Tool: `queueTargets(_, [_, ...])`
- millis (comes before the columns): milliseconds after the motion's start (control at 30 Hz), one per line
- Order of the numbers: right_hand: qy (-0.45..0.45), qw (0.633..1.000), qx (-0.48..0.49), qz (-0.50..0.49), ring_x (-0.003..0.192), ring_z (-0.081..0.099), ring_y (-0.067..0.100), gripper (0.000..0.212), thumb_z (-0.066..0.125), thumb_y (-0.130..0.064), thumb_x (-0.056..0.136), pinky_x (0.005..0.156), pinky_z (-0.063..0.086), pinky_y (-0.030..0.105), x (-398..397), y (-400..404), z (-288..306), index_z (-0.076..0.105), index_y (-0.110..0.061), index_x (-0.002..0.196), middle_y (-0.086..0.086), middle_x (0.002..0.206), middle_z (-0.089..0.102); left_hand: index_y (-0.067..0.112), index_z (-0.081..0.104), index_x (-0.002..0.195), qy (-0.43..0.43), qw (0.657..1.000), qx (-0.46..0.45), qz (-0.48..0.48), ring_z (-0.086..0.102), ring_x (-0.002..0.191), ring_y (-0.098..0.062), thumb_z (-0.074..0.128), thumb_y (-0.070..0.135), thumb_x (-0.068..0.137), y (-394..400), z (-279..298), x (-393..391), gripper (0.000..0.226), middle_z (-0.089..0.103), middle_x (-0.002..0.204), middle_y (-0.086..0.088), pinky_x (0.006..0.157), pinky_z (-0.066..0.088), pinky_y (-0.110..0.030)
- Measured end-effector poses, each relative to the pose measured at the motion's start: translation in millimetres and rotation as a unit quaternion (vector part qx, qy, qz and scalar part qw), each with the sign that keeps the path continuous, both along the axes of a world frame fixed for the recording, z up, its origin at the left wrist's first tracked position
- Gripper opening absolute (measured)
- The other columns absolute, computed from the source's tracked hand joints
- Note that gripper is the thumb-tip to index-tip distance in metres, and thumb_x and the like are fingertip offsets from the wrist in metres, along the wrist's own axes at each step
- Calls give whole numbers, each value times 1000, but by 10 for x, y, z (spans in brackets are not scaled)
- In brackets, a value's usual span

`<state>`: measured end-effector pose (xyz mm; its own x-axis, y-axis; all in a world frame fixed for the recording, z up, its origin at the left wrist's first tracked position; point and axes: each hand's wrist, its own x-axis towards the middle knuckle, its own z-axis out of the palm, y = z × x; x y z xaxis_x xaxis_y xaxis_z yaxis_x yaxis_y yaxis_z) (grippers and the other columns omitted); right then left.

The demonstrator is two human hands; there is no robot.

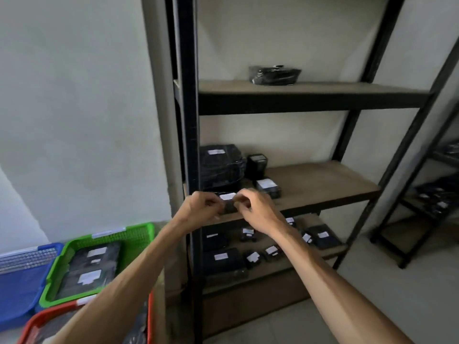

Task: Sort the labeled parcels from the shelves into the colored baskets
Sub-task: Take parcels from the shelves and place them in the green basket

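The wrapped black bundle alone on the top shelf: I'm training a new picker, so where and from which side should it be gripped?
Likely best by its two short ends, one hand each, coming from the open front of the shelf. The bundle lies flat and long, parallel to the shelf edge, with bare board either side, so both ends look free. Its wrap looks glossy, so a one-hand pinch from above might slip.

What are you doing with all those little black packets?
A person is sorting labeled parcels. Both hands, the left hand and the right hand, hold one small black parcel with a white label at the front of the middle shelf. More parcels lie on the shelves. On the floor, the green basket already holds parcels, next to a blue basket and a red basket.
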<state>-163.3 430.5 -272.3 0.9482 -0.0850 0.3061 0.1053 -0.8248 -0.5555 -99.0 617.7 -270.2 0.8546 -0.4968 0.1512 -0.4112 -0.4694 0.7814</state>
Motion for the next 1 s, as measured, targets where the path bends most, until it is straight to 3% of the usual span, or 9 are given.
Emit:
queueTargets(200, [13,984,160,-74,90,65,2,11,63,-23,98,70,46,6,-15,-751,-138,73,-19,100,-10,98,72,12,75,93,151,986,-77,-8,77,81,-21,63,13,94,-704,-202,6,12,78,87,-9,76,61,-36])
queueTargets(367, [43,926,344,-153,93,72,13,14,64,-22,97,88,60,34,261,-1304,-426,76,-27,92,-6,92,76,11,74,98,198,975,-103,3,77,83,-21,61,12,95,-1189,-464,215,13,77,93,-10,76,62,-34])
queueTargets(500, [67,881,426,-195,91,72,16,13,62,-17,99,83,62,36,506,-1682,-603,75,-18,96,4,98,76,11,73,94,224,969,-103,13,77,83,-19,62,8,92,-1533,-581,364,12,76,91,-11,80,63,-35])
queueTargets(600, [96,874,429,-207,82,69,16,10,61,-18,98,75,59,32,749,-1940,-745,71,-17,97,7,97,74,17,74,88,231,968,-87,31,74,90,-21,65,11,85,-1799,-671,517,11,77,90,-10,84,62,-36])
queueTargets(700, [123,884,397,-215,89,66,22,6,63,-25,96,90,55,41,1070,-2190,-847,65,-22,91,8,103,73,22,77,94,190,978,-52,66,71,94,-14,68,29,78,-2100,-775,704,19,77,95,1,93,57,-35])
queueTargets(800, [152,908,337,-195,94,56,23,17,59,-33,99,87,47,38,1410,-2402,-891,50,-22,88,5,101,63,15,72,106,149,983,0,105,66,99,-17,62,25,91,-2436,-824,836,21,74,103,-2,89,51,-28])
queueTargets(867, [192,926,282,-165,100,54,25,22,56,-36,100,95,46,42,1623,-2516,-902,47,-20,88,6,102,56,11,67,112,121,984,29,128,64,103,-22,56,27,95,-2662,-845,938,26,70,108,-8,87,48,-31])
queueTargets(933, [236,930,249,-133,113,51,26,25,53,-37,101,109,40,44,1823,-2613,-934,52,-13,109,12,122,54,10,63,119,118,978,34,170,62,110,-26,53,31,93,-2865,-897,1072,35,66,115,-10,90,50,-37])
queueTargets(1000, [279,920,258,-98,136,42,29,54,50,-40,103,115,31,42,1996,-2680,-1001,39,-3,141,19,152,40,7,58,127,129,968,47,212,59,116,-29,52,30,96,-3008,-961,1194,40,62,122,-13,94,49,-37])
